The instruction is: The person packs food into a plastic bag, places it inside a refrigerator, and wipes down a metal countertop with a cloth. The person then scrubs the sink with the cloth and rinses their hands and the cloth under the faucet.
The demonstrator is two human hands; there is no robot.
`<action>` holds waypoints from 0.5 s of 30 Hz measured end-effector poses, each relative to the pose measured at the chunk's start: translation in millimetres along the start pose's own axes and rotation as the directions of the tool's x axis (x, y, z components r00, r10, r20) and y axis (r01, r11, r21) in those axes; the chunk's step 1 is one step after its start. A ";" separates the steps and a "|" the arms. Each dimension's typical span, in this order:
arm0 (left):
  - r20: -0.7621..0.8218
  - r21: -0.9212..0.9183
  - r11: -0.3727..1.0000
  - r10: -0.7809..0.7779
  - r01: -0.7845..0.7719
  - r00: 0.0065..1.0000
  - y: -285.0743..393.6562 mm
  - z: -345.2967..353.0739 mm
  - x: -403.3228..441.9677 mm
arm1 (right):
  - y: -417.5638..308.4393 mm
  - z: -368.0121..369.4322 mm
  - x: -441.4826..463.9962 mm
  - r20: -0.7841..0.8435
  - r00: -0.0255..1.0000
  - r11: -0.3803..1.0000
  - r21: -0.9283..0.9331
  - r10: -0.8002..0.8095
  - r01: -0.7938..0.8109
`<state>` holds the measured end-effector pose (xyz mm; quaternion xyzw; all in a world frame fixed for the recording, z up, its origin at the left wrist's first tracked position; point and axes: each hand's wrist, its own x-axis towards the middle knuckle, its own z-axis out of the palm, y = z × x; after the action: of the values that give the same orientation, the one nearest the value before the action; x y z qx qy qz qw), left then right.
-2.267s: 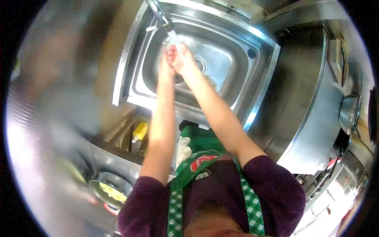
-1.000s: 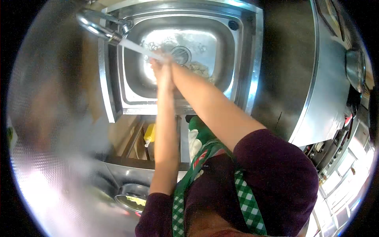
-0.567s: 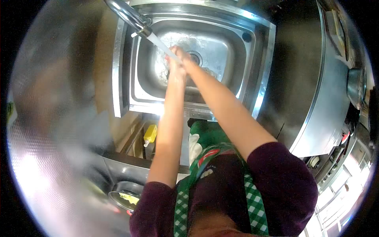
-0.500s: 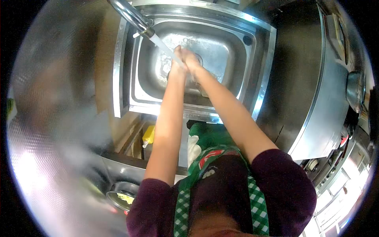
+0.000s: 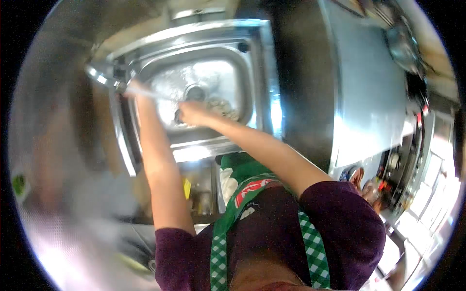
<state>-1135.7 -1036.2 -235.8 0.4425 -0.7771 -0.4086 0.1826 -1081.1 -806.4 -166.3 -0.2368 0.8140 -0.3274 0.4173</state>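
Water runs from the curved metal faucet (image 5: 104,76) in a slanting stream into the steel sink (image 5: 247,80). My left hand (image 5: 138,89) is up beside the faucet's spout and lever, over the sink's left side; its fingers are blurred, so I cannot tell whether they grip anything. Over the middle of the basin is my right hand (image 5: 191,113), with its fingers curled near the end of the stream; whether something is inside them is hidden. Pale, lumpy material (image 5: 221,107) lies in the basin right of my right hand, near the drain (image 5: 195,93).
A dark counter (image 5: 308,82) and a steel surface (image 5: 371,97) stand to the right, with a metal bowl (image 5: 403,48) beyond. Below the sink's front edge is a yellow bottle (image 5: 187,188). Another person (image 5: 376,194) is partly visible at the lower right.
My hands have parted: the left has moved up to the faucet, while the right stays low over the basin with its fingers now curled. The view has shifted, showing more of the right side.
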 end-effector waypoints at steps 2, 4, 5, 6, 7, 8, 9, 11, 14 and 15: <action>0.032 -0.747 0.604 -0.386 0.278 0.922 22.3 -8.9 -1.7 | 2.8 -10.3 -4.4 -0.031 0.989 0.962 -0.239 -0.145 0.134; -0.038 -0.781 0.609 -0.271 0.140 0.962 26.2 -13.1 -13.8 | -26.7 -48.1 -39.8 -0.027 0.998 0.989 -0.139 -0.060 0.056; -0.094 -0.742 0.670 -0.117 0.009 0.989 30.4 -8.1 -27.6 | -29.3 -56.8 -50.3 -0.110 0.980 0.983 -0.095 -0.166 0.156; -0.142 -0.689 0.713 0.038 -0.126 0.989 33.8 -4.1 -45.9 | -31.0 -67.5 -61.6 -0.198 0.959 0.928 0.273 -0.205 0.254; -0.161 -0.649 0.726 0.160 -0.227 0.974 33.1 -3.3 -69.0 | -30.4 -71.1 -69.6 -0.186 0.971 0.560 0.794 -0.149 0.238; -0.129 -0.437 0.853 0.256 -0.287 0.958 32.1 -7.5 -94.7 | -11.7 -54.6 -43.7 -0.226 0.943 0.756 0.565 -0.242 0.330; -0.018 -0.358 0.914 0.199 -0.192 0.980 42.3 -16.9 -127.1 | 23.7 -29.5 -18.4 -0.224 0.920 0.884 0.275 -0.322 0.377; 0.307 -0.171 0.906 0.421 -0.386 0.853 -17.7 1.4 -153.3 | 32.6 14.6 -41.4 -0.270 0.955 0.992 -0.050 -0.125 0.116; 0.478 0.052 0.855 0.433 -0.516 0.764 -31.8 -6.9 -215.0 | 5.9 18.8 -89.1 -0.274 0.859 0.860 -0.411 -0.433 0.303; 0.479 0.094 0.843 0.428 -0.529 0.767 -28.6 -12.0 -232.9 | -2.8 27.4 -103.4 -0.238 0.821 0.779 -0.528 -0.519 0.339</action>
<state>-986.4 -854.8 -233.3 0.1420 -0.9258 -0.3468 0.0502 -1002.0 -749.4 -122.1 -0.4454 0.8539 -0.2501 0.0998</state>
